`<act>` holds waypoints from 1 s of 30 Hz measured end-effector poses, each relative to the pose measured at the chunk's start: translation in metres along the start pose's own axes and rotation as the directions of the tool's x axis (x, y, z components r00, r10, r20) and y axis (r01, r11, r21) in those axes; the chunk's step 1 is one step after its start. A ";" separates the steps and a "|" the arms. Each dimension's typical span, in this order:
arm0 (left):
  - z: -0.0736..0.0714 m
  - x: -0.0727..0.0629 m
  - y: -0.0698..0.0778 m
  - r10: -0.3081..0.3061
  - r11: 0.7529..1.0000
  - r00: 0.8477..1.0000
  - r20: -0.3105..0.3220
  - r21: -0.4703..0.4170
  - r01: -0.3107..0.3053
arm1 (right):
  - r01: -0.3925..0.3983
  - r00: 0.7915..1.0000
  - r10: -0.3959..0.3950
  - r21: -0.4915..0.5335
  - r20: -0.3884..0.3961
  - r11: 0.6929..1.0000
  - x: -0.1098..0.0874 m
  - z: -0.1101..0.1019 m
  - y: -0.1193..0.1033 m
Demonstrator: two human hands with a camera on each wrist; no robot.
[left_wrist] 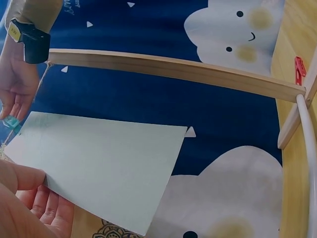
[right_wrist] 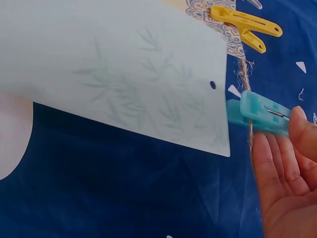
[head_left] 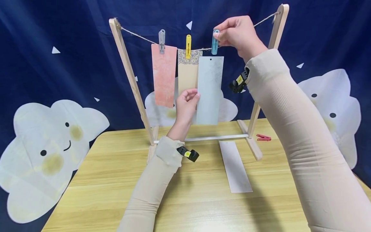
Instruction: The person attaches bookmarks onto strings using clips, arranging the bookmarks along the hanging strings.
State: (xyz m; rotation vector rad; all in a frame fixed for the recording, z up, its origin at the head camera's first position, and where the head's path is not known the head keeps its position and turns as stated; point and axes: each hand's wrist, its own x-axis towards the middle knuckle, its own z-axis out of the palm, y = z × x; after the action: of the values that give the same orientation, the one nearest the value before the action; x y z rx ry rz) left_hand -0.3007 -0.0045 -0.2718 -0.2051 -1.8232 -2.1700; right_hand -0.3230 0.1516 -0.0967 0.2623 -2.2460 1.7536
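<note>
My left hand [head_left: 186,104] pinches a pale blue-green paper card [head_left: 210,90] by its left edge. In the right wrist view this card [right_wrist: 148,94] shows a faint bamboo leaf print and a small punched hole near its top edge. Up at the twine, my right hand [head_left: 239,35] pinches a turquoise clothespin [right_wrist: 265,114] by its handles. The twine passes through the clothespin, whose tip is right at the card's top edge. Left of it, a yellow clothespin [head_left: 188,46] holds a beige patterned card [head_left: 186,74], and a grey clothespin [head_left: 162,42] holds a pink card [head_left: 164,75].
A wooden frame [head_left: 131,77] with a white bottom bar [head_left: 217,138] carries the twine [head_left: 139,35]. On the table [head_left: 116,180] lie a whitish card [head_left: 236,167] and a red clothespin [head_left: 263,138]. Behind hangs a dark blue curtain [head_left: 72,25] with cloud shapes.
</note>
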 end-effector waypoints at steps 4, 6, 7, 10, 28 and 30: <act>0.003 0.001 0.003 0.006 1.000 1.000 -0.010 -0.005 -0.006 | -0.005 1.000 0.005 -0.009 0.011 1.000 -0.001 -0.002 0.000; 0.004 0.001 0.004 0.011 1.000 1.000 -0.015 -0.005 -0.011 | 0.003 1.000 -0.003 -0.006 0.021 1.000 -0.001 -0.003 0.000; 0.005 0.002 0.005 0.014 1.000 1.000 -0.017 -0.007 -0.014 | 0.007 1.000 -0.006 -0.002 0.026 1.000 -0.001 -0.003 0.000; 0.007 0.003 0.008 0.013 1.000 1.000 -0.018 -0.008 -0.013 | 0.008 0.999 -0.008 0.003 0.033 1.000 -0.002 -0.003 -0.001; 0.020 0.003 0.014 0.008 1.000 1.000 -0.017 -0.016 -0.008 | -0.061 0.996 0.063 -0.032 0.063 0.998 0.002 -0.007 -0.002; 0.021 0.002 0.014 0.011 1.000 1.000 -0.015 -0.020 -0.011 | -0.066 0.996 0.069 -0.038 0.064 0.997 0.002 -0.007 -0.002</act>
State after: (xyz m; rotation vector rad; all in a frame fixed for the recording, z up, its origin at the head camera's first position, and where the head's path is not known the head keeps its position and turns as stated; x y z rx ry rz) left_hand -0.3002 0.0132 -0.2544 -0.2019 -1.7886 -2.1774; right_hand -0.3235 0.1576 -0.0926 0.2423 -2.3560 1.7605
